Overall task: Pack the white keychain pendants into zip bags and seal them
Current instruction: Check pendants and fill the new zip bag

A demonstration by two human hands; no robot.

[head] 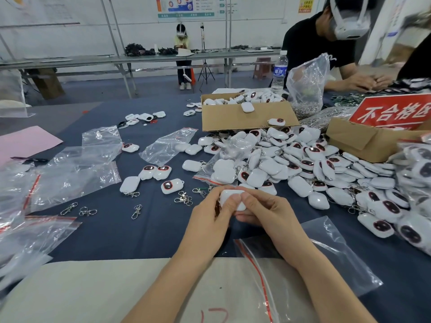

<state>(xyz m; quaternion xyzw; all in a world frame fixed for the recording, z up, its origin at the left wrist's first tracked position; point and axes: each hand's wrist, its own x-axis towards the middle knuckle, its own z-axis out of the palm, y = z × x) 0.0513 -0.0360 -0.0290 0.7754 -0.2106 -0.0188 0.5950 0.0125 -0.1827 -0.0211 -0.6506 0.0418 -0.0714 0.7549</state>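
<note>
Both my hands hold one white keychain pendant (229,198) just above the dark table cloth, near the middle of the view. My left hand (211,214) grips its left side and my right hand (261,209) pinches its right side with thumb on top. An empty zip bag (326,259) with a red seal strip lies flat under my right forearm. A big heap of white pendants (303,164), some with dark red faces, spreads to the right. Several loose pendants (155,172) lie to the left.
Empty zip bags (74,180) lie scattered at left, metal clasps (136,211) in front of them. An open cardboard box (245,113) with pendants stands behind the heap, a second box (363,141) with a red sign at right. A person in black works across the table.
</note>
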